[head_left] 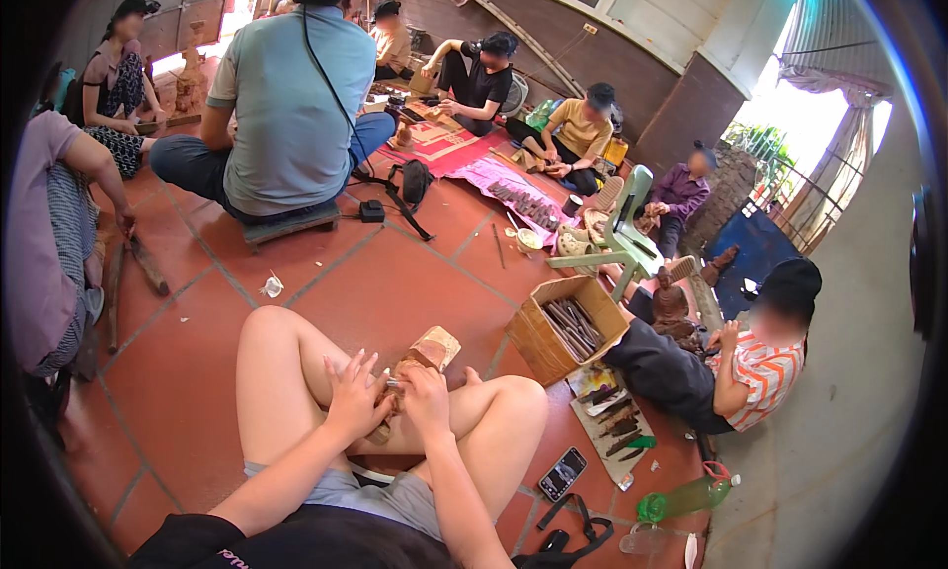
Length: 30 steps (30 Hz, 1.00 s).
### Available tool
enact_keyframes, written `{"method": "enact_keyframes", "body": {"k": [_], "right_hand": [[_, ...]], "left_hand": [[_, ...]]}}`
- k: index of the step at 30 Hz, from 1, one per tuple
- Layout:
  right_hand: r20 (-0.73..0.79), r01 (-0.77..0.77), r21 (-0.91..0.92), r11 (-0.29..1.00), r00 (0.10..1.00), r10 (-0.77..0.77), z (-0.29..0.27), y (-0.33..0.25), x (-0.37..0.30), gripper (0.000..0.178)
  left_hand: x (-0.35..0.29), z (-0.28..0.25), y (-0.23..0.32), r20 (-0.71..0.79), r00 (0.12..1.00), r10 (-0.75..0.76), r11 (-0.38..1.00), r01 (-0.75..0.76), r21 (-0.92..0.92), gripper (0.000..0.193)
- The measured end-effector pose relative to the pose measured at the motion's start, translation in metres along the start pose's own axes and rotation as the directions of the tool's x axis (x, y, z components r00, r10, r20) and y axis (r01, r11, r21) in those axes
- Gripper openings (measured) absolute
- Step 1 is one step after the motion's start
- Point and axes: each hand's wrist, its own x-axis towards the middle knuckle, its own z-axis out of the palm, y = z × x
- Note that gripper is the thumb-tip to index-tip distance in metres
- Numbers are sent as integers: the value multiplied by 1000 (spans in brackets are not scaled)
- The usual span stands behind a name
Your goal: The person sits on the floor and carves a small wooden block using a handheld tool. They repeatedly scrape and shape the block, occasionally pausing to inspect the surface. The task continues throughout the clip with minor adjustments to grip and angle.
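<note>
A light brown piece of carved wood [434,346] lies between my bent legs, its blocky pale end pointing away from me. My left hand [355,399] rests against its nearer part, some fingers raised and the others on the wood. Curled over the middle of the carving is my right hand [425,399], its fingers closed. A small greyish glint shows by the right fingertips; what it belongs to is too small to tell. My hands hide most of the carving's near half.
At my right stand a wooden box [555,344] of tools, a board [604,436] with dark tools, a phone [563,473] and a green bottle [686,498]. A person in a striped shirt [765,376] sits nearby. Ahead are a person on a low stool [291,225] and a green chair [632,228].
</note>
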Motion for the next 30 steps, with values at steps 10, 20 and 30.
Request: {"method": "enact_keyframes", "body": {"k": [10,20,30], "right_hand": [[11,-5,19,1000,1000,4,0,-2,-1,18],[121,-60,32,998,991,56,-1,0,-2,16],[139,-54,85,995,989,42,2,4,-1,17]], "left_hand": [[-2,1,-2,51,999,8,1000,-9,21,38],[-1,-2,-7,154,988,-14,999,20,-37,42],[-1,-3,-7,127,992,-9,999,15,-47,40]]}}
